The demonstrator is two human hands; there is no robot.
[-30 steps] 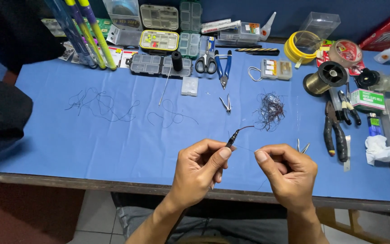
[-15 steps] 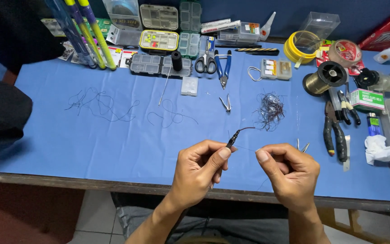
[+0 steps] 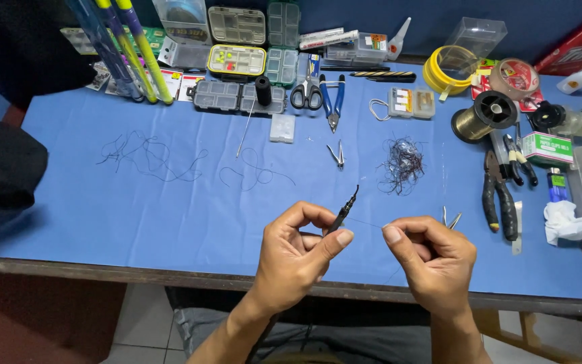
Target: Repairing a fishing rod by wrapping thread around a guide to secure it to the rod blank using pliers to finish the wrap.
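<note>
My left hand pinches a thin black pen-like tool between thumb and fingers, its tip pointing up and to the right. My right hand is closed beside it, pinching a fine, barely visible line that stretches from the tool to my fingertips. Both hands hover over the near edge of the blue table. A tangle of dark thread lies just beyond them.
Small tweezers, blue pliers, scissors and tackle boxes sit at the back. A wire spool, black pliers, a white tissue are on the right. Loose dark line lies left.
The black tool's tip has tilted slightly more upright. Both hands stay in almost the same place.
</note>
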